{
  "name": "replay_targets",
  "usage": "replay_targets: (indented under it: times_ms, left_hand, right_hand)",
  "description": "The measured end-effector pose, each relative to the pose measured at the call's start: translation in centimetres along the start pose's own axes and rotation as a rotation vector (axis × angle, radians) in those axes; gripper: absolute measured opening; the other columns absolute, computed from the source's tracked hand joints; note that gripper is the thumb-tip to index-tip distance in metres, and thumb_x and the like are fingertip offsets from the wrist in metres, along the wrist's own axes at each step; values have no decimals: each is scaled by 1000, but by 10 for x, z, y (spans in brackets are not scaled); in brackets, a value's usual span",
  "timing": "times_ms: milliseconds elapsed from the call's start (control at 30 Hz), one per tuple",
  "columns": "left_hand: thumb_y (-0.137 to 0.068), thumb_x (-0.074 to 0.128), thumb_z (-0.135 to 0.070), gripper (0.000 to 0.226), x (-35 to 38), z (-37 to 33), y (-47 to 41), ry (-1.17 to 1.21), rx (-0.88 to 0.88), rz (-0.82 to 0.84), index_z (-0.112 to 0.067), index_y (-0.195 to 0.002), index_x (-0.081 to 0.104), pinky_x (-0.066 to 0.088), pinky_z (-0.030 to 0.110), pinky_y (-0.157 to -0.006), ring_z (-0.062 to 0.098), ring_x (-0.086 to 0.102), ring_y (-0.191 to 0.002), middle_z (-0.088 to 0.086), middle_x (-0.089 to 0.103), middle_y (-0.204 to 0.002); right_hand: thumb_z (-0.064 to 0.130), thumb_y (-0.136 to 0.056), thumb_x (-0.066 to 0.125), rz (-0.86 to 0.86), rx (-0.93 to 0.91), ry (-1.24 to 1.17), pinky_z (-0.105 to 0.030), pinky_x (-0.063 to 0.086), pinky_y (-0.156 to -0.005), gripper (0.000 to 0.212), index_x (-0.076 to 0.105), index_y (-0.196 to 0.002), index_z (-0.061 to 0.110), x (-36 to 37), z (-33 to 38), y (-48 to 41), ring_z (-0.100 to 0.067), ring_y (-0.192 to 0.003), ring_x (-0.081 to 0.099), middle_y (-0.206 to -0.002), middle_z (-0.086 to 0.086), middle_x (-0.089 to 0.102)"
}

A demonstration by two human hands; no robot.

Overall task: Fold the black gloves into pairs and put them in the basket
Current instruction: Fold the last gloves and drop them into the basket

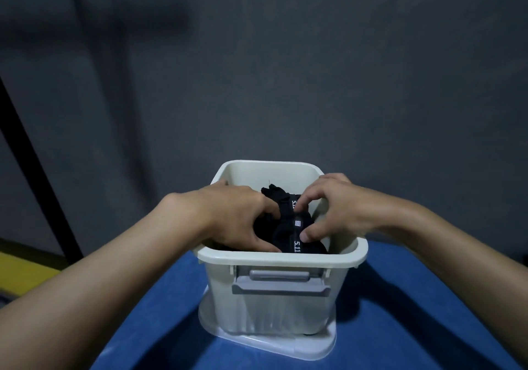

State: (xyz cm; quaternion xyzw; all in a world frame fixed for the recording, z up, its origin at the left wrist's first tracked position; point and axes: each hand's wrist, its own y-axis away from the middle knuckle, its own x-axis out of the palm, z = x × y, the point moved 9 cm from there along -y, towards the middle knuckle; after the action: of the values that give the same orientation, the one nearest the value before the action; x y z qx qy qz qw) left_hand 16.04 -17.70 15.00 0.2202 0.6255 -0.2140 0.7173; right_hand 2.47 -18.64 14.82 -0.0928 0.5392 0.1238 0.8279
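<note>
Nearly home: gloves in the basket, both hands on them

Well, both hands are down inside the cream basket point(274, 258), which stands on a white tray point(268, 348) in the middle of the blue counter point(405, 312). The black gloves point(297, 228) sit as a bunched bundle in the basket's mouth, white lettering up, a little toward 3 o'clock. The left hand point(237, 215) comes in from 9 o'clock, its fingers point(268, 208) curled over the cloth and the thumb hooked along the near edge. The right hand point(340, 209) reaches in from 3 o'clock, thumb and fingers pinching the lettered band.

So where could this slip? First worry, I'd say, is the fold itself. That cloth looks soft and springy, and if both hands let go at once the bundle may pop open and the pair come apart. Pressing it down before letting go would help.

Second, snagging. With fingers dug this deep into the fabric, a quick lift could drag a glove back up over the rim.

Third, the basket. It looks tall and narrow, and both wrists cross the rim at 9 and 3 o'clock. A sideways lean could rock it or slide it off its tray.

How much lies underneath is hidden, so I can't tell whether there's room to push the bundle deeper.
</note>
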Motion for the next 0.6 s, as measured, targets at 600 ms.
replay_targets:
  times_ms: [600]
  left_hand:
    - [-77, 39, -72, 51, -89, -76, 5, 342, 46, -415, -36, -96, 69, 55, 39, -83, 1, 65, -91, -23, 69, -89]
  right_hand:
    - [42, -82, 72, -324, -159, -220, -33, 37, -108, 11, 69, -91, 37, -62, -34, 96, -8, -118, 51, -114, 11, 62]
